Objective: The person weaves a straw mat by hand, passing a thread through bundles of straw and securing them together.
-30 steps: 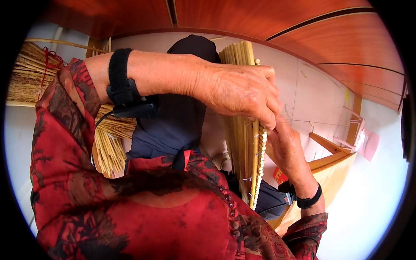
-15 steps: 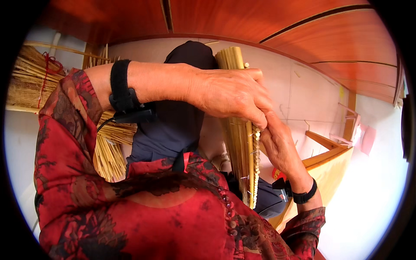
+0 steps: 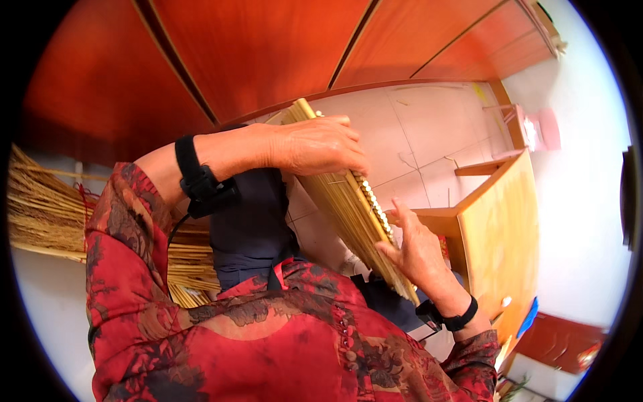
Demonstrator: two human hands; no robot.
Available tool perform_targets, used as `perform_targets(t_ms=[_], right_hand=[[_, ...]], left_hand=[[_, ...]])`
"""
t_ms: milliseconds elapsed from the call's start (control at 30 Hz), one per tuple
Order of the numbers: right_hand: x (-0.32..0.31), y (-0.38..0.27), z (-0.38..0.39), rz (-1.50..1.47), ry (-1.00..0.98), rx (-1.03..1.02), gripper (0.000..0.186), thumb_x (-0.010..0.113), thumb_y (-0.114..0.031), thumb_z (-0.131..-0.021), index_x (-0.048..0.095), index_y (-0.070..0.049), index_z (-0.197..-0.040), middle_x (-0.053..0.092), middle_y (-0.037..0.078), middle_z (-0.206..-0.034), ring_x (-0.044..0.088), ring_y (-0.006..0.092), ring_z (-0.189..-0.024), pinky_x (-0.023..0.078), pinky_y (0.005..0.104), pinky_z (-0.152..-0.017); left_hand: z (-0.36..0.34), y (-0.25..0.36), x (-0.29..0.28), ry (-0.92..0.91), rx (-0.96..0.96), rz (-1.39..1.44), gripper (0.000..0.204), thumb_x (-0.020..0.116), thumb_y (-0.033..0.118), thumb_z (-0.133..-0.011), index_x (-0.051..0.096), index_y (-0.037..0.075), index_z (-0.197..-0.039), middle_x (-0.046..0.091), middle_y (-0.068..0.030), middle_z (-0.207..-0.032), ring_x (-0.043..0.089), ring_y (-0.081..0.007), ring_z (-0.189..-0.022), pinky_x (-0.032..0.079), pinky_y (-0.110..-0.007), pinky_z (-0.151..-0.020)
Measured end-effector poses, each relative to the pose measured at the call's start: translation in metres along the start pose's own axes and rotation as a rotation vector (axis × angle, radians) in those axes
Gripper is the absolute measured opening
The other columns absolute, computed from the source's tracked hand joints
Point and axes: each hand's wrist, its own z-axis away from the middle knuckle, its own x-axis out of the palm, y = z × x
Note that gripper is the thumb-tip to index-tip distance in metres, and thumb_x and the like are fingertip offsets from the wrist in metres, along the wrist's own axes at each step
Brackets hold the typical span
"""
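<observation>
Across my lap lies a mat of straight yellow plant stalks [image 3: 335,204], laid side by side and stitched, tilted with its far end toward the upper left. A row of pale cut stalk ends [image 3: 372,203] runs along its right edge. My left hand [image 3: 321,145] is closed over the upper part of that edge; its fingertips are partly hidden. Lower along the same edge is my right hand [image 3: 418,249], its fingers stretched out and apart. The right thumb reaches to the mat's edge; whether it presses there I cannot tell.
Bundles of dry stalks [image 3: 50,208] lie at my left, with more loose stalks [image 3: 191,268] beside my leg. A wooden table or bench [image 3: 502,234] stands at the right. Red-brown cabinet panels [image 3: 261,53] rise beyond the tiled floor [image 3: 408,134]. A pink object [image 3: 542,130] is at the far right.
My right hand has come away from my left and moved down the mat's edge, its fingers spreading. The mat tilts more to the left, and my view has turned to the right.
</observation>
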Motion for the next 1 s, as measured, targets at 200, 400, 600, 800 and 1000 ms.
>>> perform_targets(t_ms=[200,400,600,800,1000], right_hand=[[0.001,0.022,-0.026,-0.053,0.304,-0.116,0.035,0.062,-0.009,-0.082,0.052,-0.005,-0.115,0.059,0.017,-0.096,0.059,0.0364,-0.090,0.048,0.0431,-0.075],[-0.018,0.039,-0.090,-0.110,0.551,-0.331,0.033,0.062,-0.002,-0.081,0.055,-0.004,-0.114,0.060,0.016,-0.100,0.059,0.0352,-0.094,0.048,0.0398,-0.079],[-0.077,0.036,-0.129,0.040,0.498,-0.469,0.031,0.062,-0.005,-0.082,0.057,-0.008,-0.112,0.061,0.013,-0.095,0.060,0.0325,-0.091,0.049,0.0383,-0.077],[-0.109,0.044,-0.152,0.072,0.438,-0.587,0.031,0.063,-0.005,-0.082,0.059,-0.006,-0.113,0.062,0.010,-0.097,0.061,0.0277,-0.088,0.048,0.0353,-0.078],[-0.107,0.052,-0.176,0.197,0.406,-0.592,0.026,0.061,-0.010,-0.084,0.059,-0.009,-0.110,0.061,0.009,-0.102,0.058,0.0310,-0.096,0.047,0.0391,-0.085]], left_hand=[[-0.023,0.016,-0.054,-0.075,-0.129,-0.248,0.021,0.057,0.012,-0.085,0.060,0.012,-0.105,0.063,-0.0013,-0.094,0.056,-0.0192,-0.086,0.040,-0.033,-0.077],[0.000,0.007,-0.073,0.076,-0.484,-0.194,0.036,0.063,0.004,-0.080,0.057,0.006,-0.115,0.063,-0.0084,-0.100,0.057,-0.0276,-0.100,0.044,-0.038,-0.089],[0.001,-0.002,-0.093,0.087,-0.615,-0.123,0.037,0.061,0.012,-0.082,0.056,0.000,-0.117,0.062,-0.0173,-0.108,0.056,-0.0328,-0.107,0.043,-0.040,-0.095],[0.000,-0.010,-0.088,0.110,-0.689,0.096,0.037,0.061,0.012,-0.082,0.057,-0.002,-0.116,0.066,-0.0159,-0.101,0.063,-0.0261,-0.095,0.048,-0.035,-0.085],[0.010,-0.013,-0.059,0.356,-0.745,0.354,0.031,0.061,0.010,-0.086,0.059,-0.002,-0.114,0.066,-0.0097,-0.098,0.060,-0.0146,-0.093,0.048,-0.030,-0.084]])
